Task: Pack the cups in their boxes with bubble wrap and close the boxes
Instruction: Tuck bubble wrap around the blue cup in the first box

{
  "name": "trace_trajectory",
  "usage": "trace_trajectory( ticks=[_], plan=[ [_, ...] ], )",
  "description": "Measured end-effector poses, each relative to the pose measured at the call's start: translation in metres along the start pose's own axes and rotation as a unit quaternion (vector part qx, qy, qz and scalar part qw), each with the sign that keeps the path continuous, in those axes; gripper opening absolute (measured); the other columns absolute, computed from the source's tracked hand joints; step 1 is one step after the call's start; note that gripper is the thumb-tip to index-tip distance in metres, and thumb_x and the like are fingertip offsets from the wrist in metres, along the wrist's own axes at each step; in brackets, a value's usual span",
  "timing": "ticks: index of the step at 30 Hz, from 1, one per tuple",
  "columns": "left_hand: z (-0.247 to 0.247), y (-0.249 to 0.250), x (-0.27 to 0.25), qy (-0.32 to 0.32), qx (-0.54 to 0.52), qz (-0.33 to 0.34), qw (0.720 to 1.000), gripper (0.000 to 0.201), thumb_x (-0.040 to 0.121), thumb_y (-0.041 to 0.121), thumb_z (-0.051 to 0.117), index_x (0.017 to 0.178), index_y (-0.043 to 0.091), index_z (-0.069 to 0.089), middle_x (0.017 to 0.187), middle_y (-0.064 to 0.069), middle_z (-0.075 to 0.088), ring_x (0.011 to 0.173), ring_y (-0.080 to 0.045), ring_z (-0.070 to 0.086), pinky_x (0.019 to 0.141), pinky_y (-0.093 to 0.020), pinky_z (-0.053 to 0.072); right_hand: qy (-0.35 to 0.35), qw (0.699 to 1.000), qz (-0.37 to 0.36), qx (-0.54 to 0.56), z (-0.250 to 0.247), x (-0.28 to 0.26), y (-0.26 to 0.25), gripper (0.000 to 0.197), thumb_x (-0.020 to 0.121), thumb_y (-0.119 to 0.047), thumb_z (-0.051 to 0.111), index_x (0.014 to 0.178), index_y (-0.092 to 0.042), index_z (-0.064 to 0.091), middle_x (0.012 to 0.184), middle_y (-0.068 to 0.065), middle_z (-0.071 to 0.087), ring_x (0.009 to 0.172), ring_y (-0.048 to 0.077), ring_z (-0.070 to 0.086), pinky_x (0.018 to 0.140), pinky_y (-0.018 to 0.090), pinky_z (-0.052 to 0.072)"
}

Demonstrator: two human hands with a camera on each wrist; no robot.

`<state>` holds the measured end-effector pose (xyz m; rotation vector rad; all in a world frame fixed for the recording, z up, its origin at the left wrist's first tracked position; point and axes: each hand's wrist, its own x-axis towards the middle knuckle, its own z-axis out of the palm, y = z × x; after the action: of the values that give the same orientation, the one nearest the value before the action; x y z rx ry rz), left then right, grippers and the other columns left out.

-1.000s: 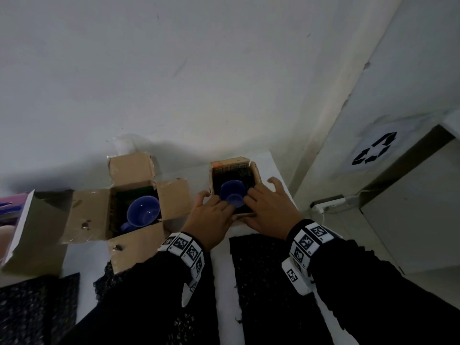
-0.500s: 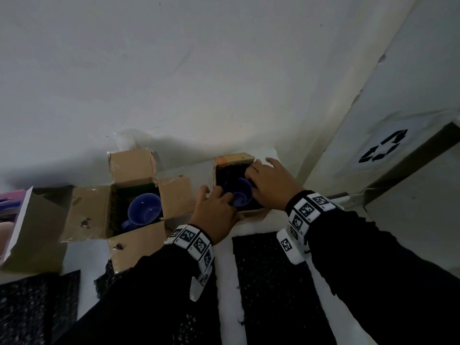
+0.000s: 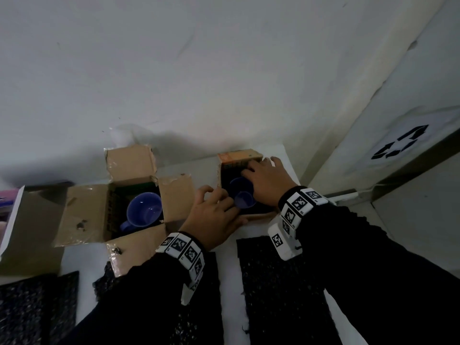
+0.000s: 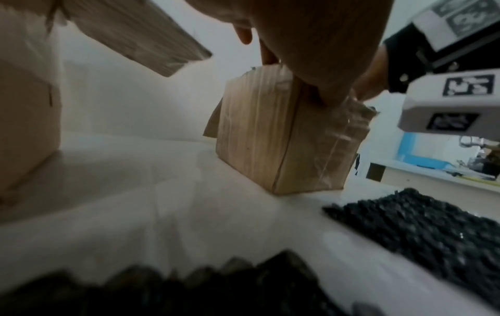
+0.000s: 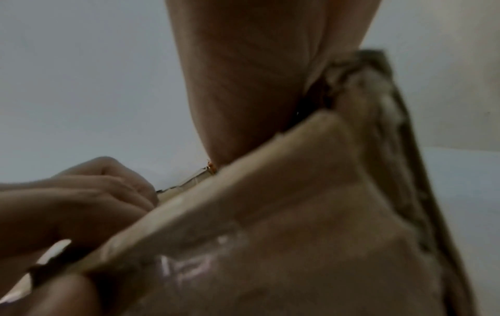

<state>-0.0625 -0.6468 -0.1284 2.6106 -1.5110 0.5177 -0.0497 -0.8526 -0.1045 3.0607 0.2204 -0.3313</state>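
A small cardboard box (image 3: 236, 156) stands open by the wall, lined with dark bubble wrap (image 3: 227, 175), with a blue cup (image 3: 242, 197) upright inside. My left hand (image 3: 224, 200) has its fingers curled over the box's near-left rim beside the cup; the left wrist view shows it on top of the box (image 4: 270, 139). My right hand (image 3: 251, 170) lies over the right side, its fingers reaching flat into the box next to the cup. A second blue cup (image 3: 144, 210) sits in a larger box (image 3: 84, 207) with all flaps spread.
Dark bubble wrap sheets lie on the white table in front of the boxes (image 3: 278, 282) and at the near left (image 3: 37, 307). Another open carton (image 3: 22, 232) stands at the far left. The wall is close behind, and the table edge runs just right of the small box.
My right hand has slid from the box's near edge up along its right side, and its fingers now reach inside. The left hand stays at the near-left rim.
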Motion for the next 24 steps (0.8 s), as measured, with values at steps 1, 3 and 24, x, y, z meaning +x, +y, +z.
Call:
trace_trajectory(
  ticks=[1,3,24],
  plan=[
    [0.003,0.001,-0.003,0.010,-0.002,0.003,1.000,0.037,0.097,0.046,0.042,0.082,0.023,0.067,0.084,0.008,0.064,0.095,-0.021,0.055,0.093,-0.045,0.033,-0.015,1.000,0.002,0.001,0.002,0.001,0.000,0.044,0.086,-0.031,0.054,0.129,-0.025,0.050,0.130,0.005,0.052,0.123,0.032,0.044,0.113,0.055,0.016],
    [0.005,0.004,-0.005,0.019,-0.002,-0.010,1.000,0.032,0.096,0.044,0.046,0.081,0.025,0.066,0.085,0.008,0.063,0.097,-0.020,0.054,0.093,-0.045,0.032,-0.040,0.999,0.007,0.009,0.002,0.007,0.001,0.037,0.086,-0.034,0.054,0.121,-0.024,0.053,0.123,0.005,0.059,0.125,0.034,0.043,0.114,0.059,0.010],
    [-0.021,0.046,-0.013,-0.083,0.006,-0.122,0.989,0.044,0.075,0.041,0.070,0.114,0.021,0.064,0.111,0.000,0.065,0.116,-0.024,0.051,0.094,-0.047,0.029,0.242,0.903,0.087,0.343,0.044,-0.129,0.007,0.087,0.065,-0.062,0.076,0.136,-0.024,0.044,0.133,0.004,0.044,0.121,0.023,0.042,0.100,0.036,0.038]
  ],
)
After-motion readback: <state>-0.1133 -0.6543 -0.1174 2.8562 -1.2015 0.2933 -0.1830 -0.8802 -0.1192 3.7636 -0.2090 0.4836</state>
